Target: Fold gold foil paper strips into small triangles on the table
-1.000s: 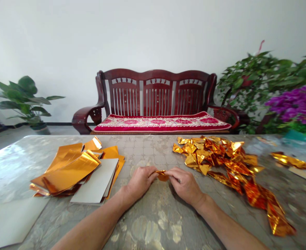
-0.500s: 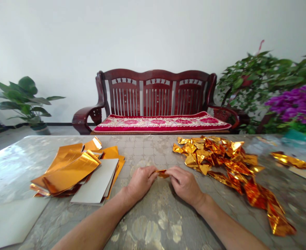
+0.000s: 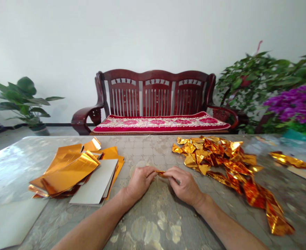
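While L hand [image 3: 140,180] and R hand [image 3: 184,185] meet, both grips pinch small gold foil piece [image 3: 160,172].

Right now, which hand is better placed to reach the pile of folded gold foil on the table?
Probably your right hand: it lies right beside the folded gold foil pile. Your left hand is farther away, on the other side of the small foil piece that both hands pinch.

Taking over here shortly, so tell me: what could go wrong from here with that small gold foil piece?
The small gold foil piece, pinched between the left hand and right hand, looks thin, so it might tear or crease. The loose pile of folded foil lies close to the right hand; a slip could scatter it.
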Demonstrator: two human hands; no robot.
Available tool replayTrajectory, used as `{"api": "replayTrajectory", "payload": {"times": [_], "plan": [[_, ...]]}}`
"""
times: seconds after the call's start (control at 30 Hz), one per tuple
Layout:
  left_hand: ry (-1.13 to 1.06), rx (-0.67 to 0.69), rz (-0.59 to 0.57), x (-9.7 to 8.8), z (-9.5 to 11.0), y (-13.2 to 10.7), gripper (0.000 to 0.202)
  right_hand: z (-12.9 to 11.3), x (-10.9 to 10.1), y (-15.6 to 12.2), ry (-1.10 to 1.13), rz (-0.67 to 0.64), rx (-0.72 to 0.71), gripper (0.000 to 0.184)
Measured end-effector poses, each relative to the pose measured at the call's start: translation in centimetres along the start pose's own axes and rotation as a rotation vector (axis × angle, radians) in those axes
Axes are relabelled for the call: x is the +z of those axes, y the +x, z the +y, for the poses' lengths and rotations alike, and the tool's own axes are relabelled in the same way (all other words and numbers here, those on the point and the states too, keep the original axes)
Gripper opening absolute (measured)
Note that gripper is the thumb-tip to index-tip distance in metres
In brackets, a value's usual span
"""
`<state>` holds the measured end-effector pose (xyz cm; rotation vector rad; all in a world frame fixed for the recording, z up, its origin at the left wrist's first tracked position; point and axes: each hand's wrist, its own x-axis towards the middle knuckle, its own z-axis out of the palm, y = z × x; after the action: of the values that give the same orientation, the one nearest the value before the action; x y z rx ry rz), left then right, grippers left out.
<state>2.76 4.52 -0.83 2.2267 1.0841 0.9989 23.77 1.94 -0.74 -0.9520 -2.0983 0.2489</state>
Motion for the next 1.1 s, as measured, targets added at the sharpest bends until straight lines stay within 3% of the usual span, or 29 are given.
{"api": "replayTrajectory", "payload": {"times": [0.17, 0.4, 0.67, 0.87, 1.1], "plan": [[0.025, -0.012, 0.006, -0.04, -0.50, 0.13, 0.020, 0.45, 0.43, -0.13, -0.030, 0.038, 0.150, 0.036], [0.071, -0.024, -0.001, 0.15, -0.66, 0.12, 0.021, 0.56, 0.25, 0.43, -0.057, -0.066, 0.246, 0.025], [0.068, -0.073, -0.018, 0.03, -0.38, 0.14, 0.021, 0.64, -0.18, 0.29, -0.105, -0.097, 0.213, 0.024], [0.037, -0.037, -0.022, 0.15, -0.46, 0.06, 0.022, 0.34, -0.02, 0.14, -0.110, -0.142, 0.177, 0.023], [0.071, -0.035, -0.033, 0.18, -0.37, 0.09, 0.020, 0.35, 0.22, 0.06, -0.122, -0.109, 0.196, 0.023]]}}
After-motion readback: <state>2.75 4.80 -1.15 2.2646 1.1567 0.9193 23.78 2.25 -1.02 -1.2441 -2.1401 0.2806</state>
